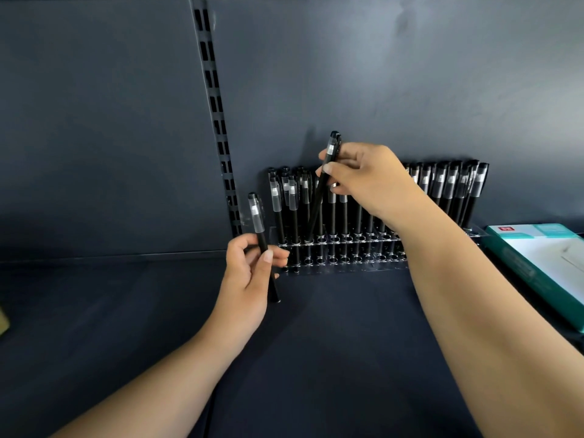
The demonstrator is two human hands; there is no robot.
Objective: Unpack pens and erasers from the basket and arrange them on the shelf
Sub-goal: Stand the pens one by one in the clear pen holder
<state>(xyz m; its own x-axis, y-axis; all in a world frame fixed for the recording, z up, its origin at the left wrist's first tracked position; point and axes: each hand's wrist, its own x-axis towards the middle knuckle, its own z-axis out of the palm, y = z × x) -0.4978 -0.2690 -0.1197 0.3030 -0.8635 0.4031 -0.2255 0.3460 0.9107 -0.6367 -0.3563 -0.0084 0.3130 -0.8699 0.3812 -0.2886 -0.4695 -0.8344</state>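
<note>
Here the right hand pinches a black pen between thumb and fingers near its clear-capped top, the pen tilted with its lower tip at one of the front holes of a clear pen rack standing at the back of the dark shelf. The left hand is curled around a second black pen, held nearly upright just left of the rack, cap end up and lower end close to the shelf surface; whether it touches the shelf cannot be told. The two hands are apart, each clamped on its own pen. The rack already holds many black pens standing upright in rows, filling both its left and right portions behind the right hand. A teal-and-white box lies flat on the shelf to the right of the rack. A slotted upright rail runs down the back panel beside the rack's left end.
</note>
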